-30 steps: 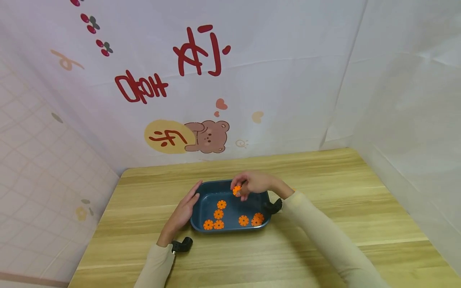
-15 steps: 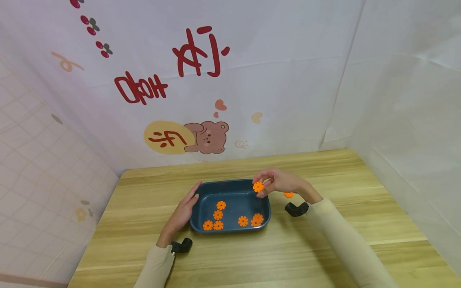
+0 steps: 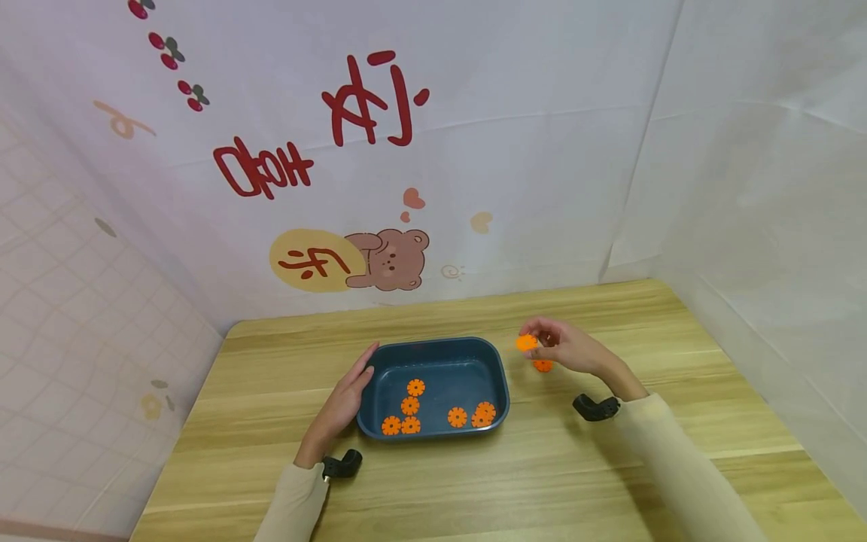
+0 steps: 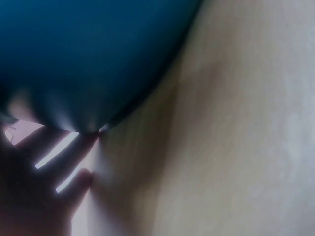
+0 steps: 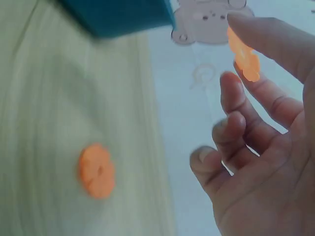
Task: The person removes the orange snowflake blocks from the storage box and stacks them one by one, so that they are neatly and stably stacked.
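My right hand (image 3: 569, 348) is above the table, right of the dark blue tray (image 3: 433, 435), and pinches an orange notched disc (image 3: 526, 343) between thumb and index finger. In the right wrist view the pinched disc (image 5: 244, 56) is seen almost edge-on, the other fingers bent loosely. Another orange disc (image 3: 543, 366) lies on the table under that hand. Several orange discs lie in the tray, among them one (image 3: 416, 388) at the left and one (image 3: 457, 417) toward the right. My left hand (image 3: 344, 397) rests with straight fingers against the tray's left side.
The wooden table (image 3: 447, 489) runs back to a white wall covering (image 3: 542, 173) printed with a bear and red characters. Black wrist pieces are worn at the left wrist (image 3: 342, 463) and right wrist (image 3: 596, 408).
My right hand has moved right with its disc, from over the tray to beyond its right edge. The disc on the table has come into clearer view. My left hand has stayed in place.
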Demonstrator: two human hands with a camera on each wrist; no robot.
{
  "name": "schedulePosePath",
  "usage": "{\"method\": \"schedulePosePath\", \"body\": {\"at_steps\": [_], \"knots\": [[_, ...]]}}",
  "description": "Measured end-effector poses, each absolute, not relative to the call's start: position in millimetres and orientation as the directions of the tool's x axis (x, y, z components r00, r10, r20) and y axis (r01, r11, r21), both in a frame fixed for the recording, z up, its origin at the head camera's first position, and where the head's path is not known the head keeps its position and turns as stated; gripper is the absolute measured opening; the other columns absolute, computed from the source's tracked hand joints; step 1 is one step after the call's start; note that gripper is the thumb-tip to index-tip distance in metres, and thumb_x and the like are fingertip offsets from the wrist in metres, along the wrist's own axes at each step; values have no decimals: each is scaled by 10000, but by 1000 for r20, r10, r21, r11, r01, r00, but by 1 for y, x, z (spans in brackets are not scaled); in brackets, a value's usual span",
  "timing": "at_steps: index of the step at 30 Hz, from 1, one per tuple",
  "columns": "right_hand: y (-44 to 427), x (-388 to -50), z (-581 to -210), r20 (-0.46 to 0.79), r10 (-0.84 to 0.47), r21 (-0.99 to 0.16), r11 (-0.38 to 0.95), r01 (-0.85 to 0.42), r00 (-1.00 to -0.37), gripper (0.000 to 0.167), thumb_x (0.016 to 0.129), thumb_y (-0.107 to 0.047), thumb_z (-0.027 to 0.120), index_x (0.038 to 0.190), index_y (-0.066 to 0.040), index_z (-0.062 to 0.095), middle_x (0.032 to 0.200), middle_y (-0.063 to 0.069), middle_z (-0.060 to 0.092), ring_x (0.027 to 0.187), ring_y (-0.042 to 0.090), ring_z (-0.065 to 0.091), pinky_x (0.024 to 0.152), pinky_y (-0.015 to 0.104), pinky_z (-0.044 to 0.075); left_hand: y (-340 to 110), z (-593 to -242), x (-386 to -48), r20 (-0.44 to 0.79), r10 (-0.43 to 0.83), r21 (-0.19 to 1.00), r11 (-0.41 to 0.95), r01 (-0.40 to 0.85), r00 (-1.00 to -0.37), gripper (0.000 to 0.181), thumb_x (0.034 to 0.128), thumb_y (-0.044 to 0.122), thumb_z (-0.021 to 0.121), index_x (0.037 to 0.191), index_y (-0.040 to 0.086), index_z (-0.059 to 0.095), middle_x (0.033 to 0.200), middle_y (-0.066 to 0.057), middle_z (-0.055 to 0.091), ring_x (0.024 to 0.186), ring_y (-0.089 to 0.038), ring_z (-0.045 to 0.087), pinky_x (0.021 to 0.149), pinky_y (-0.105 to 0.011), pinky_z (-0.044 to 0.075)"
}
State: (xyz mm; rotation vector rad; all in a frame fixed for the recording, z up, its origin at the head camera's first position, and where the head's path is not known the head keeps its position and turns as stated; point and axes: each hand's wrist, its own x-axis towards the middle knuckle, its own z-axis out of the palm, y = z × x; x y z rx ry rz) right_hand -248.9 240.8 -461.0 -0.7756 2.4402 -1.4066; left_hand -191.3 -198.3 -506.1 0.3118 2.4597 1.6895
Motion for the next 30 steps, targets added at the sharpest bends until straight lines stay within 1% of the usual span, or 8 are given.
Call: {"method": "schedulePosePath", "body": {"at_steps": [2,5,9,12,15,19,23,30], "knots": [[247,-249,-466,71,-518,-835,437,-336,-852,249,900,-174,736,1123,-163,625,878,55,550,725,189,466,621,258,392,-198,-505,-190,-3,247,932,352,87,-969,486,1100,290,306,1582,255,254,1646,17,198,1525,-246,106,1220,-534,75],[256,-250,-475,69,-488,-826,461,-324,-870,241,911,-194,724,1129,-163,626,901,53,541,752,192,436,643,267,359,-199,-504,-190,-9,246,930,359,83,-969,486,1100,294,305,1581,262,251,1645,27,197,1525,-238,107,1222,-530,80],[266,-251,-487,78,-467,-837,449,-312,-881,232,914,-119,698,1135,-115,628,934,71,527,762,188,411,639,271,345,-199,-504,-190,-14,243,930,360,77,-970,487,1098,306,313,1580,263,258,1643,37,204,1523,-230,114,1222,-524,87],[271,-251,-493,77,-459,-844,443,-303,-885,240,902,-82,698,1133,-86,633,940,84,521,766,185,412,639,268,347,-199,-504,-190,-17,243,931,358,73,-970,489,1097,316,316,1579,261,262,1640,48,209,1523,-222,117,1224,-521,88],[275,-251,-498,59,-454,-843,454,-288,-889,244,890,-81,714,1122,-87,638,920,86,508,769,190,424,646,266,356,-199,-504,-191,-21,245,932,356,70,-969,488,1096,320,318,1578,265,265,1638,58,208,1523,-213,115,1226,-516,85],[278,-252,-510,5,-450,-859,456,-234,-893,245,887,-103,730,1116,-96,642,871,74,482,756,186,447,653,252,393,-198,-505,-191,-23,243,932,357,67,-970,484,1095,319,319,1575,275,271,1635,67,213,1521,-203,119,1228,-507,87],[278,-254,-519,-39,-441,-877,446,-181,-897,281,876,-135,752,1126,-74,641,855,73,478,756,181,462,657,242,416,-199,-506,-191,-20,245,930,359,72,-969,485,1097,315,316,1577,271,265,1638,64,207,1522,-207,114,1226,-512,86],[274,-252,-521,-39,-435,-846,494,-201,-900,276,855,-170,781,1091,-99,658,855,42,492,793,188,471,695,257,395,-198,-506,-190,-17,243,934,350,71,-970,492,1095,348,310,1580,283,255,1642,80,187,1525,-211,94,1224,-528,70]]}}
